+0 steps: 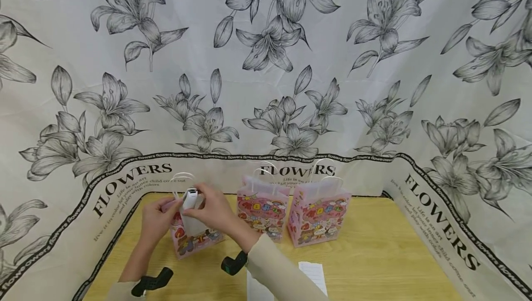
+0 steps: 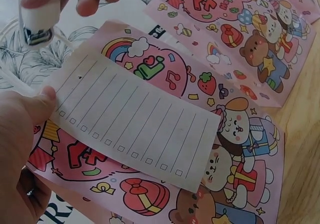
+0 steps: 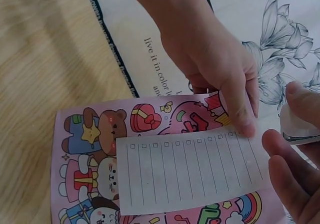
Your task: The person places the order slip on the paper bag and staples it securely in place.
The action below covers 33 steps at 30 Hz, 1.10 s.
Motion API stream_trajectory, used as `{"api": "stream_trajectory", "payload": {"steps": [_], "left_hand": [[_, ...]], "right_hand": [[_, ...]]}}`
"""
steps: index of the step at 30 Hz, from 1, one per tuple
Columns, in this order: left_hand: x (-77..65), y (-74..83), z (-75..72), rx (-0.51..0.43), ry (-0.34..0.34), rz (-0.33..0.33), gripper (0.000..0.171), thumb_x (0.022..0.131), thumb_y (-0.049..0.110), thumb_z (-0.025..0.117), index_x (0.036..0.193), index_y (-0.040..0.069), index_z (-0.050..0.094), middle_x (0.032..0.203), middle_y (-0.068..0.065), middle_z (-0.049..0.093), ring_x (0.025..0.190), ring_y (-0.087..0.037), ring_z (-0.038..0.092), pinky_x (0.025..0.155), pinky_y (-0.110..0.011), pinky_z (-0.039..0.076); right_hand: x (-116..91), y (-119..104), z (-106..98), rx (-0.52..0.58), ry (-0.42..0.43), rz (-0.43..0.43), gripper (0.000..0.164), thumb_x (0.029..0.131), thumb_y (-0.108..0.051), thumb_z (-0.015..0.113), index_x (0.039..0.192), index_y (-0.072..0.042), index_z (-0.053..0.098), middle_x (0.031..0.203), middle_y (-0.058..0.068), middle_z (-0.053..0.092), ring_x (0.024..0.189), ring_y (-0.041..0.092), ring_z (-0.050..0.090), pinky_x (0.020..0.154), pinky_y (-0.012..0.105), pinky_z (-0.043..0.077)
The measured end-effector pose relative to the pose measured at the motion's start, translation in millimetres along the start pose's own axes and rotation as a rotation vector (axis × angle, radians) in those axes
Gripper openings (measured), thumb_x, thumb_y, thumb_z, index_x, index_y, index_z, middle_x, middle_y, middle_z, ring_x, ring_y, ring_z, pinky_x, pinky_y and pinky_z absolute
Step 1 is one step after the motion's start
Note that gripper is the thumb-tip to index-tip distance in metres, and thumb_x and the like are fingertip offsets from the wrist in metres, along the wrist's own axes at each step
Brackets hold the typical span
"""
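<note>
My left hand [image 1: 154, 221] pinches the top edge of a pink gift bag [image 1: 186, 245] printed with cartoon animals, together with a lined paper slip [image 2: 135, 121]. The slip has a row of small checkboxes and lies flat against the bag's front. In my right hand [image 1: 216, 209] is a small white stapler [image 1: 190, 197], held between thumb and fingers just above the bag's top edge. The left wrist view shows the stapler's metal end [image 2: 39, 36] near the slip's top, apart from it. White handles stand up behind the hands.
Two more pink gift bags [image 1: 262, 206] [image 1: 320, 213] stand upright to the right, with white handles. White lined papers [image 1: 312, 275] lie at the table's front, partly under my right sleeve. A flower-printed cloth [image 1: 274, 61] hangs behind and beside the wooden table [image 1: 382, 245].
</note>
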<state>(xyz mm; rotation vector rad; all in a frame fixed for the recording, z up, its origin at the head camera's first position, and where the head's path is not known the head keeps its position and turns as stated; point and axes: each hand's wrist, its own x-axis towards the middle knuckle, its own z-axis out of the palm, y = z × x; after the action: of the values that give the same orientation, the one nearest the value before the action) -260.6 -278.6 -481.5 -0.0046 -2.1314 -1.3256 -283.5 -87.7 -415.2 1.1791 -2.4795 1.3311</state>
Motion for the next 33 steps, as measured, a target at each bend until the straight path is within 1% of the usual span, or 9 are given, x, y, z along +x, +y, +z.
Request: {"api": "stream_trajectory", "payload": {"steps": [4, 8, 12, 15, 18, 22, 26, 30, 33], "left_hand": [[0.2, -0.1, -0.7, 0.007, -0.006, 0.014, 0.017, 0.086, 0.008, 0.075, 0.095, -0.006, 0.074, 0.087, -0.019, 0.071, 0.062, -0.007, 0.064, 0.050, -0.019, 0.050], [5.9, 3.2, -0.1, 0.019, -0.004, 0.041, 0.013, 0.086, 0.006, 0.075, 0.093, -0.005, 0.074, 0.086, -0.018, 0.072, 0.067, -0.003, 0.065, 0.055, -0.017, 0.051], [7.7, 4.7, -0.4, 0.004, -0.004, 0.044, 0.013, 0.086, 0.008, 0.075, 0.092, -0.004, 0.074, 0.085, -0.018, 0.072, 0.064, -0.009, 0.066, 0.052, -0.018, 0.051], [3.9, 4.0, -1.2, 0.004, -0.012, 0.017, 0.014, 0.086, 0.009, 0.076, 0.091, -0.004, 0.075, 0.083, -0.017, 0.072, 0.060, -0.012, 0.064, 0.049, -0.019, 0.049], [0.4, 3.8, -1.6, 0.012, -0.022, 0.004, 0.015, 0.086, 0.011, 0.076, 0.091, -0.003, 0.075, 0.082, -0.016, 0.072, 0.060, -0.011, 0.064, 0.049, -0.019, 0.049], [-1.5, 4.1, -0.6, 0.001, -0.011, 0.004, 0.016, 0.086, 0.013, 0.076, 0.092, -0.002, 0.075, 0.084, -0.016, 0.072, 0.063, -0.009, 0.066, 0.051, -0.019, 0.050], [-1.2, 4.2, -0.7, 0.005, -0.009, -0.001, 0.015, 0.086, 0.011, 0.076, 0.092, -0.002, 0.075, 0.083, -0.016, 0.072, 0.063, -0.011, 0.066, 0.051, -0.020, 0.050], [-1.1, 3.3, -0.5, 0.015, -0.008, 0.005, 0.014, 0.085, 0.012, 0.077, 0.091, -0.001, 0.075, 0.081, -0.016, 0.072, 0.060, -0.013, 0.066, 0.050, -0.020, 0.050], [-2.4, 1.5, 0.1, 0.001, -0.007, -0.006, 0.015, 0.085, 0.013, 0.077, 0.091, -0.001, 0.075, 0.080, -0.016, 0.072, 0.059, -0.012, 0.066, 0.049, -0.020, 0.050]], "right_hand": [[10, 0, 2, -0.102, 0.017, -0.020, 0.057, 0.082, -0.031, 0.080, 0.128, -0.009, 0.056, 0.102, -0.002, 0.066, 0.062, -0.003, 0.053, 0.054, 0.012, 0.044], [21, 0, -1, -0.193, 0.011, -0.025, 0.057, 0.083, -0.032, 0.079, 0.130, -0.012, 0.055, 0.104, -0.003, 0.067, 0.067, -0.002, 0.055, 0.056, 0.014, 0.044], [28, 1, 1, -0.294, -0.002, -0.011, 0.056, 0.083, -0.034, 0.079, 0.129, -0.014, 0.055, 0.103, -0.004, 0.068, 0.076, 0.002, 0.060, 0.059, 0.015, 0.045], [29, 4, 5, -0.353, -0.031, 0.010, 0.051, 0.082, -0.036, 0.079, 0.123, -0.016, 0.058, 0.098, -0.007, 0.067, 0.076, 0.002, 0.060, 0.058, 0.015, 0.045], [29, 6, 9, -0.416, -0.072, 0.026, 0.048, 0.082, -0.039, 0.079, 0.118, -0.016, 0.058, 0.091, -0.008, 0.065, 0.071, 0.001, 0.058, 0.055, 0.015, 0.044], [30, 8, 10, -0.477, -0.137, -0.001, 0.047, 0.084, -0.041, 0.076, 0.114, -0.013, 0.054, 0.084, -0.008, 0.061, 0.062, 0.000, 0.054, 0.051, 0.015, 0.042], [33, 10, 7, -0.500, -0.217, -0.054, 0.048, 0.086, -0.040, 0.074, 0.114, -0.010, 0.051, 0.083, -0.007, 0.058, 0.062, 0.002, 0.053, 0.052, 0.016, 0.042], [35, 14, 5, -0.500, -0.275, -0.093, 0.051, 0.085, -0.038, 0.076, 0.119, -0.009, 0.051, 0.091, -0.006, 0.060, 0.072, 0.003, 0.056, 0.060, 0.016, 0.044], [36, 16, 3, -0.464, -0.314, -0.093, 0.050, 0.086, -0.035, 0.076, 0.121, -0.010, 0.051, 0.098, -0.006, 0.061, 0.081, 0.003, 0.057, 0.068, 0.015, 0.045]]}}
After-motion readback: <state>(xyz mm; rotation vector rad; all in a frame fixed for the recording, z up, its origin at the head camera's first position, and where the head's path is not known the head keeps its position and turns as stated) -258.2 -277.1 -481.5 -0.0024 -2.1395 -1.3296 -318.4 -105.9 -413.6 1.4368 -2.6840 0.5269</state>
